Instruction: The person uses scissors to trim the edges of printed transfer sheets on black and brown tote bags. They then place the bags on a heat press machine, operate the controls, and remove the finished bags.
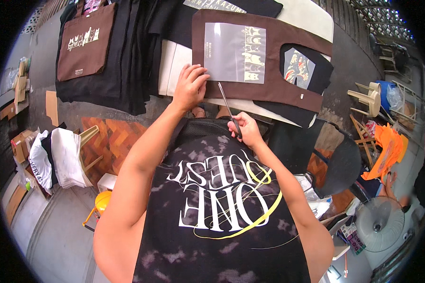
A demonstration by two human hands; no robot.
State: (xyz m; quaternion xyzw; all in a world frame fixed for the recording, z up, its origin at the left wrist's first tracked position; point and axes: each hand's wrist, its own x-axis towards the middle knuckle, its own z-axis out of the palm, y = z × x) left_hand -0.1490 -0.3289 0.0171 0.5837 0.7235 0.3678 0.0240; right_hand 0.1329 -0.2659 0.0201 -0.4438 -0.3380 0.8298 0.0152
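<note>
A brown fabric bag piece (295,28) with a cut-out handle lies across a pale padded board (170,70). On it is a clear sheet (224,49) with a column of cream cat figures. My left hand (190,87) rests on the bag's lower left, fingers bent and lying on the fabric beside the sheet. My right hand (242,126), below the board's front edge, is closed on long slim scissors (225,101), whose silver tips point up toward the sheet's lower edge. A black piece (307,66) with a colourful print lies partly under the brown one.
Black fabric (127,61) and a brown cat-print tote (82,59) lie left. A stool with white fabric (68,155) stands lower left. Right are a black chair (340,165), plastic chairs (368,99), orange cloth (387,146), a fan (378,221) and another person's arm (389,186).
</note>
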